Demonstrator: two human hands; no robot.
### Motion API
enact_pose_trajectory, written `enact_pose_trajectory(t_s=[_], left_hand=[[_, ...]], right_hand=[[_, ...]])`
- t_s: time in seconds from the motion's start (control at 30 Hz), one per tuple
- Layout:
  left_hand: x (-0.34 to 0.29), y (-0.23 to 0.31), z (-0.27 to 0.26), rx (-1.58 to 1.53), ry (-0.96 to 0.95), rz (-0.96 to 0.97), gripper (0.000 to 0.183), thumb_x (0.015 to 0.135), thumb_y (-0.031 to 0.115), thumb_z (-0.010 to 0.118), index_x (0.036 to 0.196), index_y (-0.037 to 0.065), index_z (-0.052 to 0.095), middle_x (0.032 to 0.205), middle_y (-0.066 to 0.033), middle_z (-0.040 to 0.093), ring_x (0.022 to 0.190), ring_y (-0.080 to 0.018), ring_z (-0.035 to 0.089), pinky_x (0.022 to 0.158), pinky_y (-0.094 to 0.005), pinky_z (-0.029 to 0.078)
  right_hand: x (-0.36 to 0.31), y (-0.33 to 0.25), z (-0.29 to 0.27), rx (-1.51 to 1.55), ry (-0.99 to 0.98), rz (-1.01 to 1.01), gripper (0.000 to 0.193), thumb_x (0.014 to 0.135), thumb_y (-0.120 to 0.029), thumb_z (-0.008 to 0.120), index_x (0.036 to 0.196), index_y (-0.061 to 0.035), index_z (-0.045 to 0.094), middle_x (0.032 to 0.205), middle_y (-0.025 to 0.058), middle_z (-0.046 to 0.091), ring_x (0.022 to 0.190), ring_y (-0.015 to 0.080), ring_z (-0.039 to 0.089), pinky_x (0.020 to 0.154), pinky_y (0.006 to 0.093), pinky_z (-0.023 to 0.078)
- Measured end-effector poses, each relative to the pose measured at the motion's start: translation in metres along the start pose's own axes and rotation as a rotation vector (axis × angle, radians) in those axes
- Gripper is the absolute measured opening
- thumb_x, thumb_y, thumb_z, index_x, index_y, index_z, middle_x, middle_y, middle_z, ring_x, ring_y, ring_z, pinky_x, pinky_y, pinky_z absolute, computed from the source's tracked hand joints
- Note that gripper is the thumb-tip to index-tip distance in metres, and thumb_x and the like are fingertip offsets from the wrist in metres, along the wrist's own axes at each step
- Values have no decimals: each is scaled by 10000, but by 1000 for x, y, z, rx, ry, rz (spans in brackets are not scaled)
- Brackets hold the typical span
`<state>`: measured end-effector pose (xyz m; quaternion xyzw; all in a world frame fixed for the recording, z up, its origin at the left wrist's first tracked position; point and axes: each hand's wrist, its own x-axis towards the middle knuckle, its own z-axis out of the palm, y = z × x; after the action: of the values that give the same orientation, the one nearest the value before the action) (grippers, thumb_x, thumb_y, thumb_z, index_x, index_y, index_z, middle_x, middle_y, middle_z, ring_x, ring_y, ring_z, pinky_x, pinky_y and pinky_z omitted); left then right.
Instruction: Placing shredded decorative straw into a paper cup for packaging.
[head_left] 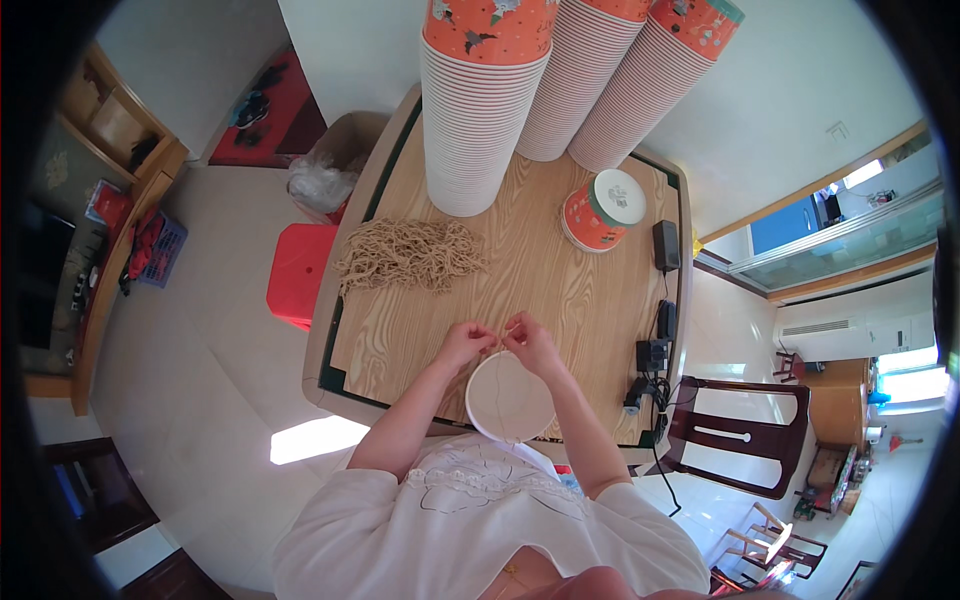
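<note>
My left hand [467,344] and my right hand [533,346] meet at the near part of the table, fingertips pinched close together on a thin tan string. Below them, against my body at the table edge, is a round white paper tub [508,405]; the string crosses over its pale round face. Whether that face is the base or the inside, I cannot tell. A loose heap of tan strings [412,254] lies farther off to the left. Another tub, orange with a green-rimmed white top [594,222], stands at the right.
Tall stacks of nested white-and-orange paper tubs [478,130] rise at the far side of the wooden table [400,340]. Black power adapters and cables [652,355] line its right edge. A red stool [302,272] stands to the left, a dark chair [735,437] to the right.
</note>
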<state>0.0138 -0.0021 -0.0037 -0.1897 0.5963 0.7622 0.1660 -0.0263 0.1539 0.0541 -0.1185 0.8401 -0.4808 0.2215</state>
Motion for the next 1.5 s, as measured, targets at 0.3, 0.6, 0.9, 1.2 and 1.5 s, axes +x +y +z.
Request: enact_pose_trajectory(t_s=[0.3,0.6,0.9,1.2,1.5], left_hand=[[0,-11,-6,56,-47,-66,72,757,37,589,812,-3,612,693,-39,598,593,-95,540,550,-218,443],[-9,16,3,-44,-108,-33,137,774,73,595,891,3,602,758,-39,607,637,-93,554,578,-218,454],[-4,5,3,44,-177,15,124,766,47,595,886,16,604,788,-28,605,689,-99,557,615,-213,450],[-4,1,1,132,-134,39,96,759,61,600,849,31,589,736,-16,593,664,-84,550,581,-210,443],[-6,6,-1,-1,-183,-78,146,809,195,583,843,54,603,718,-4,592,611,-71,531,544,-193,407]], right_hand=[[1,4,2,-6,-5,-10,158,728,-15,583,861,-13,497,657,49,571,619,109,544,571,247,441],[2,13,3,17,5,-13,151,725,-49,594,846,-20,508,677,83,583,637,162,579,575,281,460],[0,7,1,15,-3,-14,138,734,-64,605,817,-6,512,697,77,580,653,155,582,595,280,472],[0,10,3,16,7,-25,98,729,-22,597,790,-16,520,679,25,550,625,93,530,578,235,446],[1,12,4,45,-1,-13,97,728,-19,594,791,-14,521,675,23,549,631,93,531,580,235,447]])
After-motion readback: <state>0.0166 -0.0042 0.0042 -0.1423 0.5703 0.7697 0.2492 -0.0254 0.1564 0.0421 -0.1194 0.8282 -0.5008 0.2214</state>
